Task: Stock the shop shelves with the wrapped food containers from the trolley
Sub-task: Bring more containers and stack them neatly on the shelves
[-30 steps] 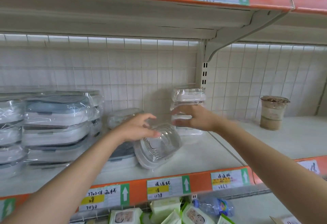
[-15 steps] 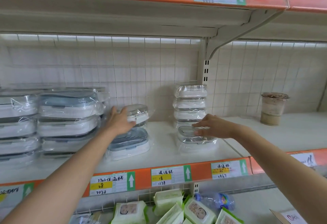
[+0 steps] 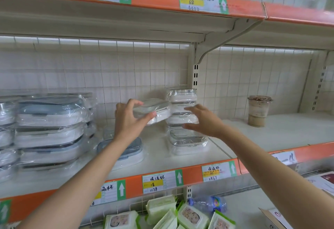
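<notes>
Far left of the middle shelf point(image 3: 162, 163): tall stacks of large wrapped containers point(image 3: 48, 131), grey-blue lids, film-wrapped, reaching back to the grid wall. Just right of them: one flat grey-lidded container point(image 3: 133, 153) lying on the shelf, partly hidden by the left forearm.

Left hand point(image 3: 129, 120) raised above that flat container, fingers over the top and thumb under, pinching the near end of a small wrapped container point(image 3: 153, 110). Container lifted clear of the shelf, tilted, far end touching or just beside the small stack; cannot tell which.

Small stack of clear wrapped containers point(image 3: 181, 105) at the back by the slotted upright point(image 3: 195, 77). One more clear wrapped container point(image 3: 188, 143) in front of the stack, sitting flat on the shelf.

Right hand point(image 3: 204, 120) just right of the held container, fingers spread and relaxed, thumb down, gripping nothing. Contact with the stack's wrap: cannot tell.

Further right, next bay: lidded drink cup point(image 3: 258, 111) standing upright, well apart from the containers.

Shelf edge below: orange strip with handwritten price tags point(image 3: 159, 181). Lower shelf: green wipe packs point(image 3: 180, 214), plastic bottle point(image 3: 207, 203) lying on its side.
</notes>
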A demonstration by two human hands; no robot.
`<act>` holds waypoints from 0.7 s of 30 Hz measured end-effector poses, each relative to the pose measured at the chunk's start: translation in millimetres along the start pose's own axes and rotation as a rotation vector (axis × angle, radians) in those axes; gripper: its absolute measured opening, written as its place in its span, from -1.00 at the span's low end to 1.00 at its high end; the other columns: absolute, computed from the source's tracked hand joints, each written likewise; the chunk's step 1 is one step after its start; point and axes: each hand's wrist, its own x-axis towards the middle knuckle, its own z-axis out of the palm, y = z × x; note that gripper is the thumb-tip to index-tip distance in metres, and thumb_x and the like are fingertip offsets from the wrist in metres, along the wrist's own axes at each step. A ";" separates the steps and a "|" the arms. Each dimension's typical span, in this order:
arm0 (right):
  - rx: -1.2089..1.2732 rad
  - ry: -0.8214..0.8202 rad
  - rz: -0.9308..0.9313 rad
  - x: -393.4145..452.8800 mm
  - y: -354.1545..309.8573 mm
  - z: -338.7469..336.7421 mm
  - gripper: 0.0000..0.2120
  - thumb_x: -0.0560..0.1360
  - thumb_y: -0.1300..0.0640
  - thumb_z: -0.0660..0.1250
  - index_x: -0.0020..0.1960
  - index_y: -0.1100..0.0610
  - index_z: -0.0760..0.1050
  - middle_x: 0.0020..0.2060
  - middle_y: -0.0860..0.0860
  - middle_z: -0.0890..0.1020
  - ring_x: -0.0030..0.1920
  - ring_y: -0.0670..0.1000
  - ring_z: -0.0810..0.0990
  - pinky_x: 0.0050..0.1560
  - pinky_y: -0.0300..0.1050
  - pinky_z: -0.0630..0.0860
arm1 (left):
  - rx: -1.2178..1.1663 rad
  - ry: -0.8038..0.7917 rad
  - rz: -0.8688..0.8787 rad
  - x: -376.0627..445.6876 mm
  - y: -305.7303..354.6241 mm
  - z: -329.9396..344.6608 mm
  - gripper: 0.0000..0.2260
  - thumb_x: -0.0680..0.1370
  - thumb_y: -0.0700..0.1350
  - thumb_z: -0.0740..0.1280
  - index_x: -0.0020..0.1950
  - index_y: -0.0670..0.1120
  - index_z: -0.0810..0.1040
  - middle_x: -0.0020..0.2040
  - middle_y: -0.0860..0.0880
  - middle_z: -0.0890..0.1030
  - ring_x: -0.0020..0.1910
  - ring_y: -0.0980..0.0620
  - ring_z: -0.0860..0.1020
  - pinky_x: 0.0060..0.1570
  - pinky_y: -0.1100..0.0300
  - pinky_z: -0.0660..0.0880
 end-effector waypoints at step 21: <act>-0.125 -0.036 0.018 -11.1 -0.4 16.2 -0.53 0.49 -0.12 0.32 0.37 -0.14 0.31 0.33 -0.09 0.33 0.34 0.03 0.25 0.28 0.11 0.29 | 0.657 -0.563 -0.359 26.5 -68.8 -28.4 -0.58 0.55 -0.04 0.23 0.41 -0.05 0.34 0.41 -0.21 0.25 0.38 -0.19 0.29 0.28 0.09 0.28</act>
